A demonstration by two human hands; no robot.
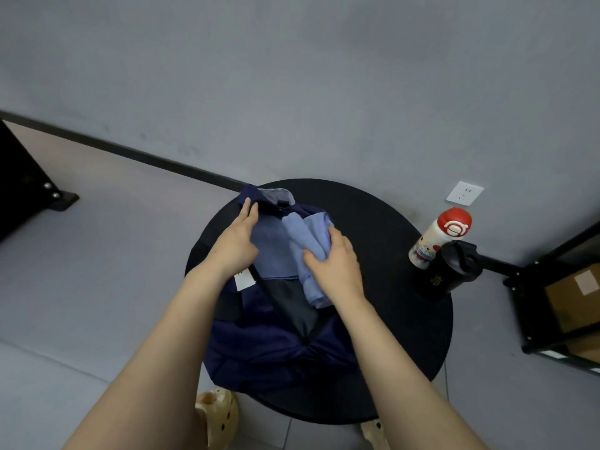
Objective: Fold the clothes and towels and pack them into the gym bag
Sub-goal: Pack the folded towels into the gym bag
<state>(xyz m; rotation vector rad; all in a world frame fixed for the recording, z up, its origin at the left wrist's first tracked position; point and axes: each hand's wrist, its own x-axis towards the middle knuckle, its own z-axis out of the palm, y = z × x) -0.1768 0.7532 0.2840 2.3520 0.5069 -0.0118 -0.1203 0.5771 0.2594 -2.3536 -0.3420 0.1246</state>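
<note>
A navy gym bag (269, 345) lies open on the round black table (396, 254). My left hand (237, 238) grips the bag's left rim near its far end and holds the opening apart. My right hand (334, 264) grips a folded light-blue cloth (308, 235) that sits partly inside the opening, on the right side. A flat blue-grey folded garment (271, 251) lies inside the bag between my hands. A white tag (244, 278) shows at the bag's left rim, below my left wrist.
A white bottle with a red cap (438, 235) and a black bottle (449, 271) stand at the table's right edge. A black shelf with cardboard boxes (571, 297) is at the right. A wall socket (465, 193) is behind. Beige shoes (217, 414) show below the table.
</note>
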